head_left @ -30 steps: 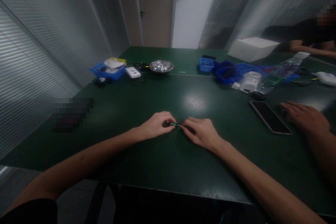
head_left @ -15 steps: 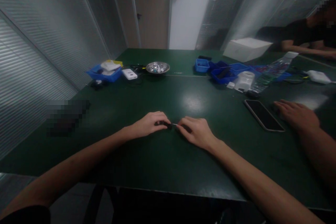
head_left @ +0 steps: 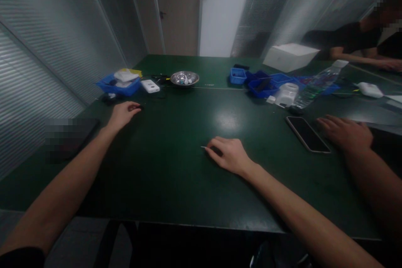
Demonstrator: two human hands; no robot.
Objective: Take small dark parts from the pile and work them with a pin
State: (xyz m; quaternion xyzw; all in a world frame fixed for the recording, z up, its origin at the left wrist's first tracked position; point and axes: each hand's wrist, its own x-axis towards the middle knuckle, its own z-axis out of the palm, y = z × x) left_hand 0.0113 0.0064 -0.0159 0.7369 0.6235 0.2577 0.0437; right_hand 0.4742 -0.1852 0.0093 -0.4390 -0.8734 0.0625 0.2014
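Observation:
My left hand (head_left: 122,114) is closed in a pinch around a small black object (head_left: 141,107), too dark to name. It is over the left part of the green table, in front of the blue basket (head_left: 121,88) and the white device (head_left: 150,86). Near the table's middle, my right hand (head_left: 228,153) grips a thin metal rod (head_left: 203,147) between thumb and fingertips. The rod's bare end points left; its other end is hidden in the hand. A wide gap separates my hands.
A steel bowl (head_left: 184,78) with small items stands farther back. To the right are a smartphone (head_left: 308,135), another person's hand (head_left: 347,133), a clear plastic bottle (head_left: 320,85), blue bins (head_left: 264,87) and a white box (head_left: 290,56). A dark flat object (head_left: 78,134) lies left.
My left hand has moved left and away from me with the black object, apart from the rod. My right hand stays nearly in place, still holding the rod. The view shifts slightly.

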